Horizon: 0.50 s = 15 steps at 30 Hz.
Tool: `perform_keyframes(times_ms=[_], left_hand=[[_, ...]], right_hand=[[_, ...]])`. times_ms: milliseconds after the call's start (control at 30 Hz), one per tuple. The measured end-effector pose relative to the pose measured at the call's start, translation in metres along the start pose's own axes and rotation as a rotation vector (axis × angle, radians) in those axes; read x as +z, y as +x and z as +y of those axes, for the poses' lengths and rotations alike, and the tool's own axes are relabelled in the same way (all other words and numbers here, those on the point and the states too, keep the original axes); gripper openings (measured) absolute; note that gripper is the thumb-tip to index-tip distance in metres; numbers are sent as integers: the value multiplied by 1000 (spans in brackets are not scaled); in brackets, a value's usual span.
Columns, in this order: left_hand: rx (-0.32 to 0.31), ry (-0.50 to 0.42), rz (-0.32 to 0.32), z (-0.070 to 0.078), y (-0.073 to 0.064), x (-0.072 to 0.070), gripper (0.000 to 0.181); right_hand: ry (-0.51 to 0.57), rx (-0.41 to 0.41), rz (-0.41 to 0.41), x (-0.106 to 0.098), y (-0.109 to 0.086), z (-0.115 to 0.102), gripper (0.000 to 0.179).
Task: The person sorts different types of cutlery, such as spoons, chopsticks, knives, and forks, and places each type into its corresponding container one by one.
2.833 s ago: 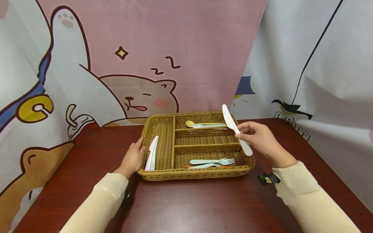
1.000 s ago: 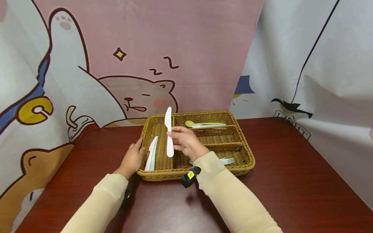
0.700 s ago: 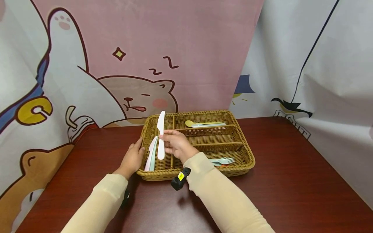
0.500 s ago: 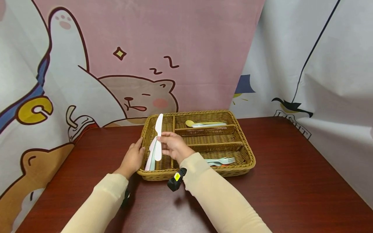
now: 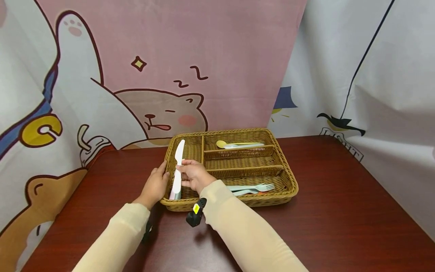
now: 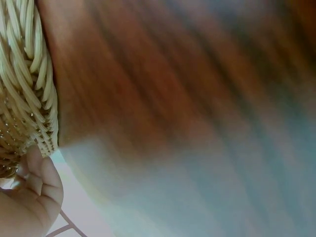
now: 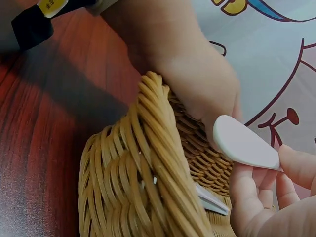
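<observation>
My right hand [image 5: 195, 176] pinches a white plastic knife [image 5: 179, 153] by its handle, thumb on one side and fingers on the other. The knife is over the left compartment of a wicker cutlery basket [image 5: 272, 200], blade toward the far side. Below it lie a pink knife [image 5: 171, 195] and a pale green piece, mostly covered in the head view. In the right wrist view, the rounded handle end [image 7: 247, 143] of the white knife is above the basket's rim. My left hand [image 5: 154, 187] rests against the basket's left side, fingertips touching the outer weave [image 6: 29, 89].
A yellow spoon [image 5: 221, 144] and a pale blue piece [image 5: 242, 146] lie in the far right compartment. The near right one holds a pale green fork [image 5: 261, 187] and other cutlery. The dark red table [image 5: 340, 211] meets a printed curtain [image 5: 238, 68] behind.
My right hand has carried the white knife from the basket's right side leftward across it, then lower over the left compartment's knives. My left hand has stayed at the basket's left side.
</observation>
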<state>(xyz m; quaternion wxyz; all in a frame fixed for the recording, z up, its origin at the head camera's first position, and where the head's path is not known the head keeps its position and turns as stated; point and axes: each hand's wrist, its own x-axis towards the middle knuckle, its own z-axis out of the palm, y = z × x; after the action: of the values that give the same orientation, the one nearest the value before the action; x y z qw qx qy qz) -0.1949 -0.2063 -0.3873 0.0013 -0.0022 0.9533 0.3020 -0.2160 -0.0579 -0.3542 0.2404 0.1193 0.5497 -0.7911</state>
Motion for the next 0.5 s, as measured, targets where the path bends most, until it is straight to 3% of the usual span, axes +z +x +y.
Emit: perform_keyframes(times_ms=[500], left_hand=[[-9,5,-14,2,0,0,53]], right_hand=[[-124,27,38,4,6,13,27]])
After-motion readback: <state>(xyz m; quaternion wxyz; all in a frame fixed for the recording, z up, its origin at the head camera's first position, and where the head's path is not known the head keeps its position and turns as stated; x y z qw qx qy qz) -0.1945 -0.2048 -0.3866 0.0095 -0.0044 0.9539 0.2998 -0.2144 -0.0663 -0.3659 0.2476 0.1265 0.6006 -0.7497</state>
